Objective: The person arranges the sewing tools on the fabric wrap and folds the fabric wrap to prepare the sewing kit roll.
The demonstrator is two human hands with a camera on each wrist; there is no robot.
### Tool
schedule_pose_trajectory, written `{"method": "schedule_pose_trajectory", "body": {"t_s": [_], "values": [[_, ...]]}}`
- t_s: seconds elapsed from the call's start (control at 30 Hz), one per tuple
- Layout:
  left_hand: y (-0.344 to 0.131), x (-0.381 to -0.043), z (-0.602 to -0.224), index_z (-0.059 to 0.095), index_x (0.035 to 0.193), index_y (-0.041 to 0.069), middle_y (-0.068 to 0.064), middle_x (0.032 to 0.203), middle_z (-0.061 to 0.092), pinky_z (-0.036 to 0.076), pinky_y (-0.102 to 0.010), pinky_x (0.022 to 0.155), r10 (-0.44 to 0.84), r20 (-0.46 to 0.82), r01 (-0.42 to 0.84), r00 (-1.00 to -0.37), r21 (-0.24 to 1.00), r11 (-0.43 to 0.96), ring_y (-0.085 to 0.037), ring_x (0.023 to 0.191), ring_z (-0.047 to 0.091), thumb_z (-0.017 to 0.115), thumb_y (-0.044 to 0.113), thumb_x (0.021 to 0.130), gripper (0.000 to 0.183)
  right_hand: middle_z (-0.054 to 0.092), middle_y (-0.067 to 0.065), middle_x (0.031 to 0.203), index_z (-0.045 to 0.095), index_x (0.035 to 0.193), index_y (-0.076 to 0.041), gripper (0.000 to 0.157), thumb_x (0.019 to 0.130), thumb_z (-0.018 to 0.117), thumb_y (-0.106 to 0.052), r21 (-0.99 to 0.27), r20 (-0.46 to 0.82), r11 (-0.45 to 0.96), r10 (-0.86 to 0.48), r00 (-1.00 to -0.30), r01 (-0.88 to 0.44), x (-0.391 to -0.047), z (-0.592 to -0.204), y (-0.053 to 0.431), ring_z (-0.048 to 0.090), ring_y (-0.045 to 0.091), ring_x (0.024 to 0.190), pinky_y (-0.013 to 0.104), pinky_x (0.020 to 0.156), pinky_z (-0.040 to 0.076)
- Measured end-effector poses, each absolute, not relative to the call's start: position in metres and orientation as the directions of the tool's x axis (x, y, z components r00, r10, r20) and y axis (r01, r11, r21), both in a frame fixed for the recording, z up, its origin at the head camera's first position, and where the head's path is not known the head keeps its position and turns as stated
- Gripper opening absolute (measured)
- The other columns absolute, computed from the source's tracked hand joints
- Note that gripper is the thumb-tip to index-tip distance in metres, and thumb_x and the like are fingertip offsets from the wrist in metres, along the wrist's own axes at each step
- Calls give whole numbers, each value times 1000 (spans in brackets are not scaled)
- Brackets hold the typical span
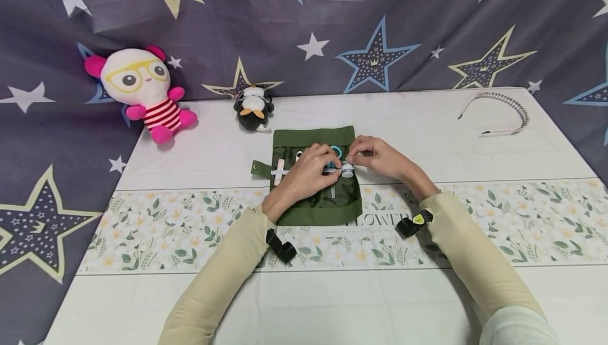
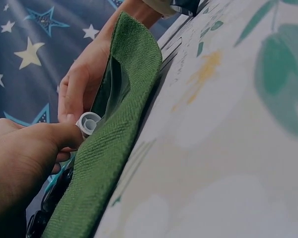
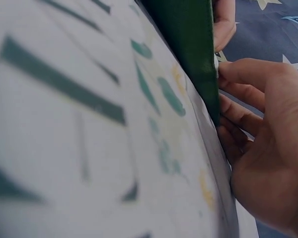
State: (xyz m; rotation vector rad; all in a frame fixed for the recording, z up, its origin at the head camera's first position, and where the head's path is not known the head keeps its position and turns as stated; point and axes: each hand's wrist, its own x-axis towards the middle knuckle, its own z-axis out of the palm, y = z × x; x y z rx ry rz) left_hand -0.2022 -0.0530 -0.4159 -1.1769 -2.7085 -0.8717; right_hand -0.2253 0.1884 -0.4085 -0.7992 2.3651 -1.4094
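Note:
An unfolded green fabric pouch (image 1: 313, 216) lies on the table with small tools tucked under a white elastic band. My left hand (image 1: 311, 168) reaches across it, thumb and index finger pinching at a small white cylinder (image 1: 348, 170) near its right side. In the left wrist view the hollow round end of the cylinder (image 2: 89, 123) faces the camera, against the left fingertips. From the other side my right hand (image 1: 380, 156) pinches the white band at the pouch's right edge. Teal-handled scissors (image 1: 336, 151) show partly beneath the left hand. A patterned strip (image 1: 279, 172) sits under the band at left.
A pink-and-white plush toy (image 1: 149, 92) sits at the back left, with a penguin plush (image 1: 254, 108) nearer the pouch. At the back right lies a headband (image 1: 510, 103). A snap tab (image 1: 261, 169) sticks out from the pouch's left edge. Behind the table hangs a star-patterned cloth (image 1: 294, 44).

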Motion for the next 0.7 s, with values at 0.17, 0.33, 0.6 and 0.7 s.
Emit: {"method": "schedule_pose_trajectory", "body": {"t_s": [0.17,0.33,0.6,0.7], "values": [[-53,-201,-415,75,103,9,-9,113,63,44,-44,98,649,264,682,-713,476,555,-29,110,56,69,18,102,11,62,15,112,75,98,2,18,105,59,-4,-872,56,366,-585,-809,-325,-224,-409,187,53,27,107,44,91,45],[-54,-201,-414,76,105,8,-9,113,63,44,-44,98,645,259,676,-719,479,561,-30,110,56,69,18,102,12,63,15,108,74,103,1,16,105,60,-5,-873,60,368,-571,-819,-321,-224,-408,186,54,28,99,42,88,46],[-56,-198,-414,75,112,7,-10,115,63,45,-43,95,628,275,670,-728,479,567,-29,110,54,69,19,102,17,68,14,110,73,112,1,18,106,59,-9,-881,58,378,-510,-858,-284,-223,-407,184,65,26,99,35,90,53],[-58,-195,-413,75,115,7,-10,118,63,45,-44,95,623,276,669,-731,469,577,-29,111,54,68,20,102,20,69,15,108,73,112,1,18,106,60,-9,-885,82,369,-481,-873,-286,-224,-408,185,67,26,98,33,91,53]]}}
